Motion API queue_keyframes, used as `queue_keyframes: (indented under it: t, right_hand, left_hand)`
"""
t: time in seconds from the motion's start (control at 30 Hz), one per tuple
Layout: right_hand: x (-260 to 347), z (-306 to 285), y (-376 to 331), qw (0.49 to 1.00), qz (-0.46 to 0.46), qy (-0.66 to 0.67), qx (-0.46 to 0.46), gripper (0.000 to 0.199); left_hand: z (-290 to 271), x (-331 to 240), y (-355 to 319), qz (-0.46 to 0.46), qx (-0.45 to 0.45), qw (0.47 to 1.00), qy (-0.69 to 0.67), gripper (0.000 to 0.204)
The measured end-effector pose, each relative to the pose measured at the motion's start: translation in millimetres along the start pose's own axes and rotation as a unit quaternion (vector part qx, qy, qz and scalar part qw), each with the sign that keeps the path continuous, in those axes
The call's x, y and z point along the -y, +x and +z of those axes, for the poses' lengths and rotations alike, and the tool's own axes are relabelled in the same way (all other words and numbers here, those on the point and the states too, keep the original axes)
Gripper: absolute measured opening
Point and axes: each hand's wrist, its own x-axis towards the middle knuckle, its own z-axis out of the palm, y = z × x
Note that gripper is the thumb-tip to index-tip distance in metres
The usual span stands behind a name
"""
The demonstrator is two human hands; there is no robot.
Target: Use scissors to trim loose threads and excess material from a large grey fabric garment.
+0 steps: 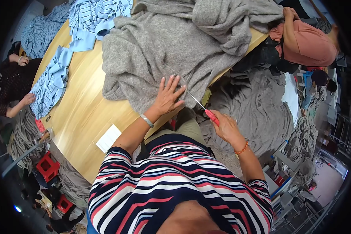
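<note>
A grey knitted garment (pixel 163 43) lies bunched over the near edge of the table. My left hand (pixel 169 95) rests flat on its near part, fingers spread, holding nothing. In my right hand (pixel 227 125), just off the table's edge, is a hand tool with a red handle (pixel 211 116) and a thin, straight metal shaft (pixel 195 99). The shaft points up and left, and its tip meets the knit beside my left fingers. I cannot make out the shape of the tip.
The wooden table (pixel 82 101) bears a white paper (pixel 108 138), striped blue garments (pixel 52 84) and small dark scissors (pixel 48 117). A person in black (pixel 15 85) handles blue fabric at left; another in pink (pixel 310 43) stands at right. Grey knits (pixel 253 105) are heaped below the table's right edge.
</note>
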Motion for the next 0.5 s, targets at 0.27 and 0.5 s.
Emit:
queue_keyframes:
  t: [0.27, 0.5]
  right_hand:
    - [1.3, 0.2, -12.7, 0.992, 0.016, -0.045, 0.113, 0.036]
    - [16.0, -11.6, 22.1, 0.999, -0.017, 0.018, -0.040, 0.036]
  left_hand:
    - [17.1, -1.7, -7.8, -0.018, -0.011, 0.999, 0.030, 0.053]
    - [19.2, -1.8, -6.6, 0.002, 0.004, 1.000, 0.029, 0.052]
